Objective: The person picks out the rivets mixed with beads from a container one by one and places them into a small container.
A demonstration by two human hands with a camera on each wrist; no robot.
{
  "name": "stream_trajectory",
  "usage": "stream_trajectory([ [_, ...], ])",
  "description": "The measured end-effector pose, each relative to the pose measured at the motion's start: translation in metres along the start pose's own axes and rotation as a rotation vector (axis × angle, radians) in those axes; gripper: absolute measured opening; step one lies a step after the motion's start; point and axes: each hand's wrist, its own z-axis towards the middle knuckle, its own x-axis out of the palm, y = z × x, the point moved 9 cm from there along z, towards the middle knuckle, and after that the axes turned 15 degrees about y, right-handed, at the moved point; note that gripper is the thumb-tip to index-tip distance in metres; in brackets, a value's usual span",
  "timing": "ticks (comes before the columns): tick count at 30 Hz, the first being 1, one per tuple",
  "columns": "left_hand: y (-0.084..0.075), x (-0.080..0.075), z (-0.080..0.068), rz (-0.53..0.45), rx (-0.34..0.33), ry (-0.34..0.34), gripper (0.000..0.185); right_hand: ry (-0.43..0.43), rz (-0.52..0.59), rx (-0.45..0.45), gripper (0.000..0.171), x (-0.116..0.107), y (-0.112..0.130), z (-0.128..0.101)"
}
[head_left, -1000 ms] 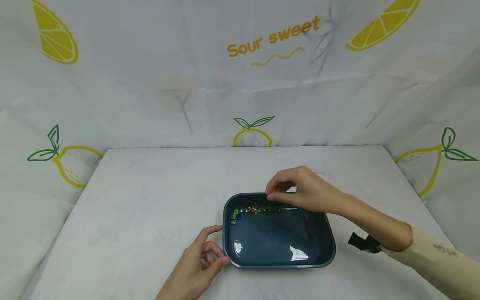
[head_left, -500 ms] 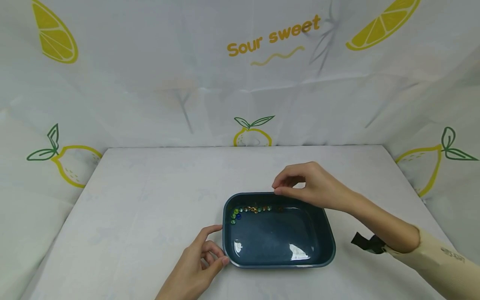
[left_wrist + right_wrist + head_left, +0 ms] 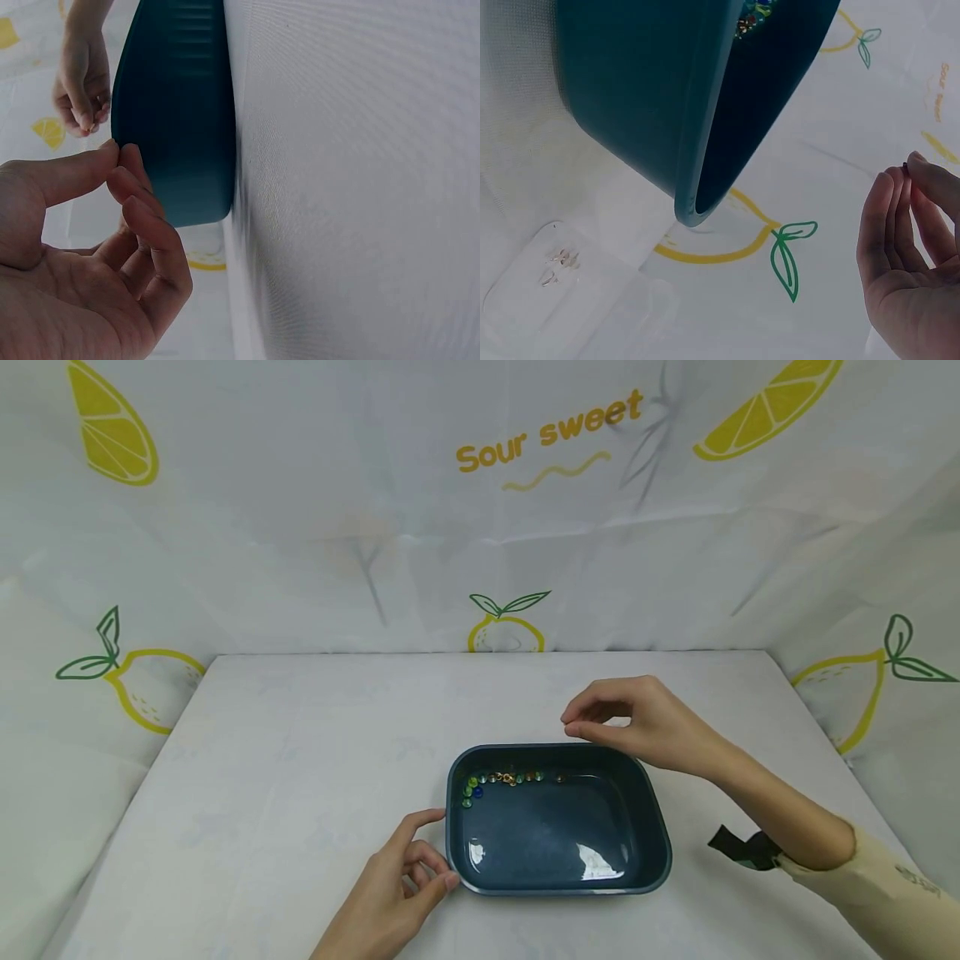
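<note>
A dark teal basin [image 3: 648, 868] sits on the white table, with several small coloured beads [image 3: 502, 777] lined along its far left inside edge. My left hand [image 3: 423, 862] holds the basin's near left corner, thumb on the rim and curled fingers [image 3: 135, 206] against the outer wall [image 3: 180, 112]. My right hand [image 3: 576, 728] hovers just above and beyond the far rim, thumb and fingertips [image 3: 900, 187] pressed together on a tiny dark bead [image 3: 904, 165]. One dark bead [image 3: 561, 777] lies apart from the row.
White cloth with lemon prints [image 3: 506, 631] walls the table [image 3: 285, 760] at the back and both sides. A black strap [image 3: 738, 847] sits on my right wrist. The right wrist view shows a clear plastic container [image 3: 547, 281] lying past the basin [image 3: 645, 97].
My right hand has lifted from the bead row and drawn back to the right, beyond the far rim. The left hand and the basin have stayed put.
</note>
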Motion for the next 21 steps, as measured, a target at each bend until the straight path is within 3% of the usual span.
stream_trajectory([
  [21,0.001,0.0,0.001,0.0,-0.017,0.009,0.067,-0.124,0.015,0.086,0.021,-0.026,-0.015,-0.019],
])
